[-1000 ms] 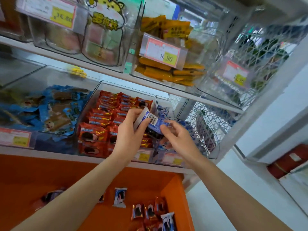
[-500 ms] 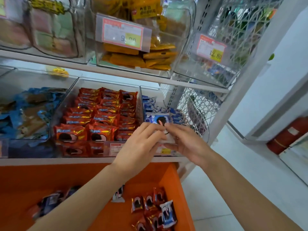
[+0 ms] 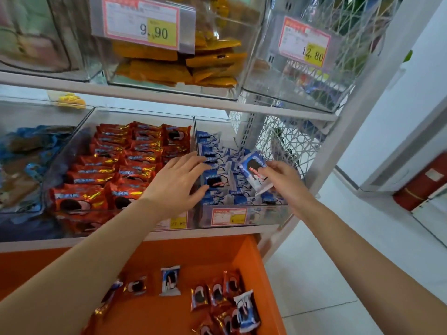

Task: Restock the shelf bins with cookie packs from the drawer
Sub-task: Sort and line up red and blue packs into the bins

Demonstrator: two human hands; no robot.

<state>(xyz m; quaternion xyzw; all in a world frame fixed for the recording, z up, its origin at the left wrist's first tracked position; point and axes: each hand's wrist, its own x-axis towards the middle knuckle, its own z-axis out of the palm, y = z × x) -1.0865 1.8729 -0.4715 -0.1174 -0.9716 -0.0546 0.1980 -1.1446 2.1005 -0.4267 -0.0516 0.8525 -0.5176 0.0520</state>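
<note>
My right hand (image 3: 284, 183) pinches one blue-and-white cookie pack (image 3: 254, 169), tilted above the right side of the clear bin of blue packs (image 3: 242, 217). My left hand (image 3: 176, 181) is spread flat, fingers apart, its fingertips on blue packs (image 3: 215, 180) at that bin's left side. Left of it stands a clear bin of red cookie packs (image 3: 113, 165). Below the shelf the orange drawer (image 3: 263, 267) is pulled out, with several loose red packs (image 3: 216, 292) and blue packs (image 3: 170, 280) on its floor.
A third bin of blue-wrapped snacks (image 3: 26, 155) sits at the far left. The upper shelf holds bins with orange packets (image 3: 183, 66) and price tags (image 3: 142, 22). A white wire mesh panel (image 3: 287, 139) closes the shelf's right end. White floor (image 3: 326, 274) lies to the right.
The camera view has tilted downward. My hands have parted: the right one has lifted a blue pack to the bin's right side, and the left one now lies spread on the packs.
</note>
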